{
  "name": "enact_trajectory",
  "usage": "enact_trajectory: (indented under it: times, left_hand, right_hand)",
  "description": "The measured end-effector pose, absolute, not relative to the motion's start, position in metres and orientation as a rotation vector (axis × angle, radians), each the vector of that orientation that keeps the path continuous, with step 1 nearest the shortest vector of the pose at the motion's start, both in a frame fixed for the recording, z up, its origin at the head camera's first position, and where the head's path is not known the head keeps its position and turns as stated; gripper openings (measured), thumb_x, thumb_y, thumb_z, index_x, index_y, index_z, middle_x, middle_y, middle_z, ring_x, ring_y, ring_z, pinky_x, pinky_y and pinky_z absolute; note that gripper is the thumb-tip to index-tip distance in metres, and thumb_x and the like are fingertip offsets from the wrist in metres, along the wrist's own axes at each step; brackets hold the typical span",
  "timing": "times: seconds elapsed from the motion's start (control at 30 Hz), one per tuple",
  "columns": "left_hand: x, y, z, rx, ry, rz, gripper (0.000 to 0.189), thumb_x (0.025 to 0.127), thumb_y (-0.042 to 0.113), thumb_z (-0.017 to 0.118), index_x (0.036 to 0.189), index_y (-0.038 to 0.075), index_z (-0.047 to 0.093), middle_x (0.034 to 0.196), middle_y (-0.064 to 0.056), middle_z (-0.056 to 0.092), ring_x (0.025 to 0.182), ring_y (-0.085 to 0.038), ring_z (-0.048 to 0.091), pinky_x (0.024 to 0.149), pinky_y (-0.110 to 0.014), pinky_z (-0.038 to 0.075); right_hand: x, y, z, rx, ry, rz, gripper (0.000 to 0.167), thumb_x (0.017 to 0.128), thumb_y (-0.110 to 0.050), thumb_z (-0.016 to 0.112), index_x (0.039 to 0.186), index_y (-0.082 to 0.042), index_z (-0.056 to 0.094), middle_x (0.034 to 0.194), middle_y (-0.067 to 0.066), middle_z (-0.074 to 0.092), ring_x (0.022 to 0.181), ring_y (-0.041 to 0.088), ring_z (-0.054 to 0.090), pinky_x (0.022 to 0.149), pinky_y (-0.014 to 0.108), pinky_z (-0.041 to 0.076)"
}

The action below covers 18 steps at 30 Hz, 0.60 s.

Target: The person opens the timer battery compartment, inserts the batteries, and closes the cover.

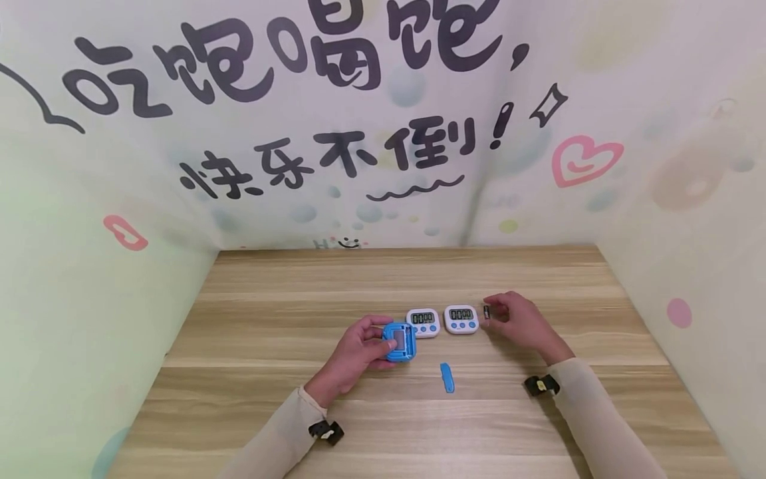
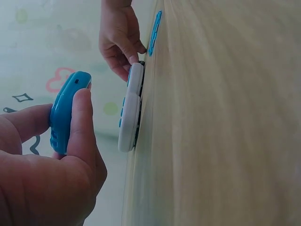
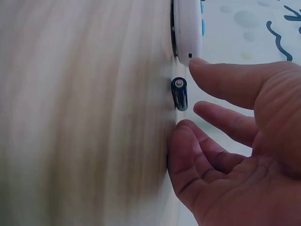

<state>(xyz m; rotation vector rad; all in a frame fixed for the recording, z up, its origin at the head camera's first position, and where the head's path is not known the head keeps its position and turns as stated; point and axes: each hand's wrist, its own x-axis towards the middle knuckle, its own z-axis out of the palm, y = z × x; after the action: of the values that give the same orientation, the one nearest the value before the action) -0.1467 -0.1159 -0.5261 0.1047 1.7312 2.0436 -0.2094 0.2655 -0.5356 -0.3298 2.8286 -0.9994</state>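
My left hand (image 1: 358,349) grips a blue digital timer (image 1: 408,346), thumb on its back, where the battery slot is uncovered. In the left wrist view the blue timer (image 2: 66,113) is held above the table, edge on. My right hand (image 1: 519,320) is over a small dark battery (image 1: 487,312) on the table. In the right wrist view thumb and fingers stand apart on either side of the battery (image 3: 179,94), with gaps between. A blue battery cover (image 1: 447,378) lies on the table between the two hands.
Two white timers with blue buttons stand face up side by side: the left one (image 1: 426,319) is partly behind the held blue timer, the right one (image 1: 461,319) is close to the battery. The wooden table (image 1: 287,286) meets printed walls at the back and sides.
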Motion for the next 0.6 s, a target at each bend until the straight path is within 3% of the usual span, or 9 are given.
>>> enact_trajectory:
  times: [0.13, 0.3, 0.6]
  left_hand:
    - [-0.1464, -0.1168, -0.5252, 0.094, 1.731, 2.037, 0.053, 0.100, 0.004, 0.071, 0.148, 0.005, 0.050, 0.122, -0.014, 0.062, 0.102, -0.019, 0.073, 0.087, -0.044, 0.068]
    - [-0.1465, -0.1178, -0.5245, 0.096, 1.724, 2.039, 0.054, 0.100, 0.004, 0.071, 0.149, 0.003, 0.050, 0.122, -0.014, 0.062, 0.100, -0.019, 0.073, 0.086, -0.042, 0.069]
    - [-0.1452, -0.1204, -0.5254, 0.096, 1.709, 2.037, 0.055, 0.100, 0.004, 0.071, 0.150, -0.001, 0.047, 0.121, -0.014, 0.062, 0.100, -0.019, 0.073, 0.087, -0.042, 0.068]
  right_hand:
    - [-0.2123, 0.2670, -0.5366, -0.351, 2.811, -0.938, 0.054, 0.092, -0.019, 0.083, 0.140, -0.002, 0.064, 0.116, 0.014, 0.064, 0.105, 0.029, 0.061, 0.089, 0.045, 0.058]
    - [-0.2139, 0.2656, -0.5336, -0.390, 2.795, -0.867, 0.053, 0.093, -0.016, 0.083, 0.140, -0.002, 0.063, 0.108, 0.012, 0.058, 0.094, 0.024, 0.053, 0.077, 0.032, 0.048]
    - [-0.2143, 0.2618, -0.5311, -0.416, 2.815, -0.854, 0.044, 0.096, -0.012, 0.078, 0.134, 0.003, 0.064, 0.114, 0.016, 0.063, 0.096, 0.025, 0.059, 0.083, 0.040, 0.055]
